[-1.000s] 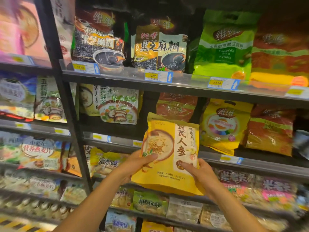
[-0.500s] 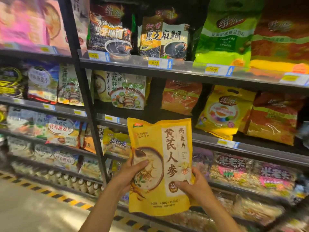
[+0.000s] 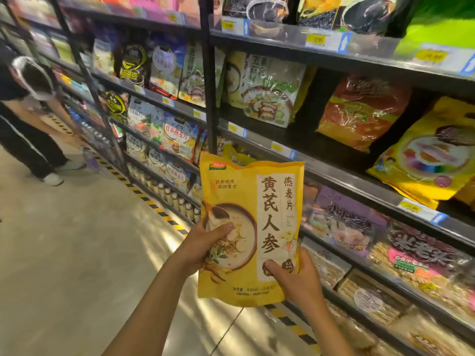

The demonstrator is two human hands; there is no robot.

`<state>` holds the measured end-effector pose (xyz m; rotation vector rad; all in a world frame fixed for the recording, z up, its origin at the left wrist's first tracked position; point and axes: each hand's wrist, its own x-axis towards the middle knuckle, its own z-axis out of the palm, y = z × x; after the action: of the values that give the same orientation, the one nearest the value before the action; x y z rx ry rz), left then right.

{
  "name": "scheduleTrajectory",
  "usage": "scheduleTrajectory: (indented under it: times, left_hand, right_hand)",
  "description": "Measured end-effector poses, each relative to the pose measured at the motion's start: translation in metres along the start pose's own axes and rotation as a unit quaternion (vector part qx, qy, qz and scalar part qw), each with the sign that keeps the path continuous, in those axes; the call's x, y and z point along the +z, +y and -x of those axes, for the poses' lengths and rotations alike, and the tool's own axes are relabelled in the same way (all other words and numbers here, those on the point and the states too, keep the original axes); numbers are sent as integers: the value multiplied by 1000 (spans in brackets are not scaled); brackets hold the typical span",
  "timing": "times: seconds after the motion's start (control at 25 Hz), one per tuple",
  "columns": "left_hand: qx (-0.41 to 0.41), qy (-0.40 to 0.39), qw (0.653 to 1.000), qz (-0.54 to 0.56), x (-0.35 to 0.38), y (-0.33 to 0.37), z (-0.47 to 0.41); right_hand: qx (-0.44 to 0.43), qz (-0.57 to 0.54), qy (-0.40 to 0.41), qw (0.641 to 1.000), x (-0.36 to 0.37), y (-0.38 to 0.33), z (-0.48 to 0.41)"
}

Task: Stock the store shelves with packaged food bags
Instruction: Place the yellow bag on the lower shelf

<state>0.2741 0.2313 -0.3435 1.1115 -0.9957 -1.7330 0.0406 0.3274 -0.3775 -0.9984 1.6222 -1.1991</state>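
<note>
one bag (image 3: 270,191), upright, pinched by left hand (image 3: 201,246) and right hand (image 3: 295,281) beside stocked shelves (image 3: 334,178); grey floor (image 3: 77,253), striped tape (image 3: 154,205).

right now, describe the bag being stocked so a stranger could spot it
On the dark metal shelving rack at right, find the black upright post. In front of its lower part is a yellow plastic bag picturing a porridge bowl. Alone among the bags, it is off the shelves, held upright by the left grip and right grip.
</note>
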Motion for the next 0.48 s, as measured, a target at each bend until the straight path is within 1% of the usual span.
scheduleTrajectory:
  times: [0.16, 0.36, 0.48]
  left_hand:
    - [34, 63, 997, -12, -42, 6, 24]
    - [64, 89, 994, -22, -113, 8, 49]
    - [75, 156, 985, -9, -165, 15, 58]
  right_hand:
    - [5, 2, -41, 999, 47, 3, 1]
    - [11, 0, -102, 995, 114, -7, -6]
    - [6, 11, -141, 990, 173, -16, -12]
